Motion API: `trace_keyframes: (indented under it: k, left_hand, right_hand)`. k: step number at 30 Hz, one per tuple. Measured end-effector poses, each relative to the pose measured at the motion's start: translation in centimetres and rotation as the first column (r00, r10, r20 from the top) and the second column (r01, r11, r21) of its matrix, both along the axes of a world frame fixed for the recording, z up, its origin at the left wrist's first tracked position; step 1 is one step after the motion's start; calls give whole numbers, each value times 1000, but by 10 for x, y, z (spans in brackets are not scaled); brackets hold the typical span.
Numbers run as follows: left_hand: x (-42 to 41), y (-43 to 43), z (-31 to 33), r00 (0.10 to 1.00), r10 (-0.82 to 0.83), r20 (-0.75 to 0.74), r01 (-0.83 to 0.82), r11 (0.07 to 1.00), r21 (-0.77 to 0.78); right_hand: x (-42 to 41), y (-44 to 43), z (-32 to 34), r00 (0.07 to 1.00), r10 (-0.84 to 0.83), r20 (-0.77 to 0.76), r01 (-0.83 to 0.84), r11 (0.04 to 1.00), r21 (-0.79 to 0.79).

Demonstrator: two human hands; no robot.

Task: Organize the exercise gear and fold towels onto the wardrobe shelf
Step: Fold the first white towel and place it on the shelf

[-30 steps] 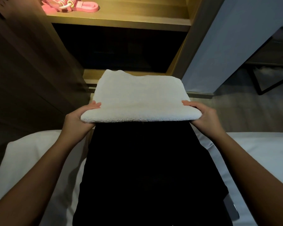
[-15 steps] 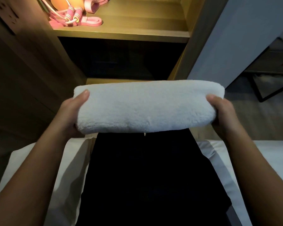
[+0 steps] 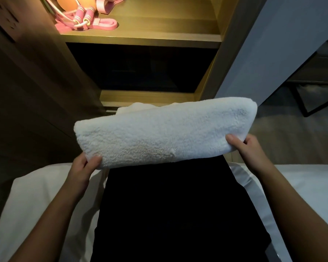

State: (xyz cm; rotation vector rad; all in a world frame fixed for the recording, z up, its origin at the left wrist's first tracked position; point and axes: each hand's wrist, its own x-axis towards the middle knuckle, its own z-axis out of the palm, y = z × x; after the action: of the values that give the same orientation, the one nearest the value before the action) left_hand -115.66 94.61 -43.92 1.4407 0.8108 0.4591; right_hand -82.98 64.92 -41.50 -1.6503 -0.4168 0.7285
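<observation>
Folded white towel [image 3: 165, 133] held in the air before the wardrobe [image 3: 212, 76], below the lit shelf [image 3: 159, 37], its right end higher than its left. The left hand [image 3: 83, 168] pinches the lower left corner, thumb on the front face. The right hand [image 3: 248, 148] grasps the lower right edge likewise. Both grips sit on the bottom edge only, so the upper layers, one of which peeks out behind, may slump open and undo the fold during the lift. The left of the shelf carries a jump rope [image 3: 80, 17], pink bands [image 3: 106, 25] and an orange ball [image 3: 68, 4]. A towel slid in too far left may shove them.
</observation>
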Motion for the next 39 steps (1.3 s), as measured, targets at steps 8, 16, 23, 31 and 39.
trace_keyframes:
  k: [8, 16, 23, 31, 39]
  left_hand:
    - [32, -13, 14, 995, 56, -80, -40, 979, 198]
    - [45, -12, 23, 990, 135, 51, -143, 957, 253]
    - [93, 9, 37, 894, 348, -283, -308, 935, 178]
    - [118, 34, 41, 745, 204, -635, -123, 978, 171]
    - [105, 3, 30, 821, 485, -301, -341, 839, 424]
  right_hand:
    - [3, 6, 3, 999, -37, -11, 37, 999, -13]
    - [-5, 12, 4, 961, -225, 161, 214, 973, 84]
    - [6, 37, 10, 955, -245, 165, 268, 954, -135]
    - [22, 49, 15, 975, -207, 82, 223, 909, -353]
    - [11, 52, 15, 977, -107, 186, 142, 973, -185]
